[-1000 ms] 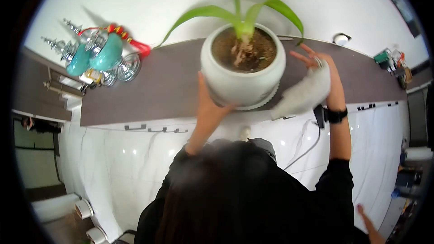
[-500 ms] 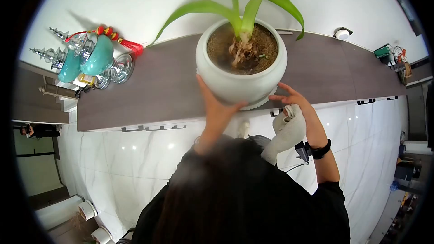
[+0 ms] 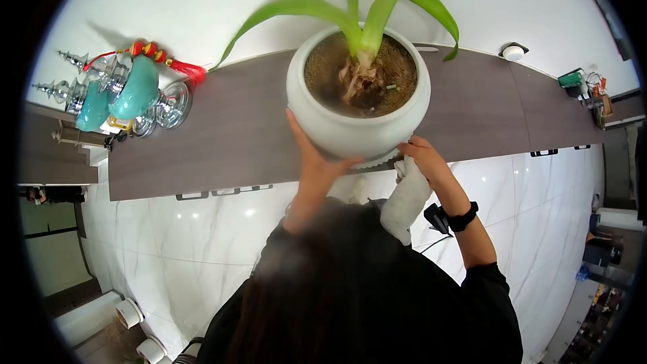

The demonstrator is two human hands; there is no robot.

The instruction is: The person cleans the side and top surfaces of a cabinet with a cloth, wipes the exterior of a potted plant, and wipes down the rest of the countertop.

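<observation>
A round white flowerpot (image 3: 350, 131) stands upright on the cabinet top, with a green strap-leaved plant (image 3: 367, 37) growing from brown soil. My left hand (image 3: 315, 167) grips the pot's lower left side, its thumb laid along the front and its fingers up the side. Under the pot, a white saucer with a scalloped rim (image 3: 385, 159) partly shows. At its right edge my right hand (image 3: 426, 160) is closed on a pale grey cloth (image 3: 406, 205), which hangs down in front of the cabinet. The fingertips lie close to the saucer and pot base; whether they touch is unclear.
The long brown cabinet top (image 3: 222, 135) runs along a white wall. Turquoise glass ornaments (image 3: 137, 89) with a red tassel (image 3: 185, 72) stand at its left end. A small white round device (image 3: 513, 52) sits by the wall; small items, including a green box (image 3: 571, 79), lie far right.
My right hand has moved slightly down and left, its spread fingers closing near the saucer rim. The cloth now hangs lower. My left hand stays on the pot.
</observation>
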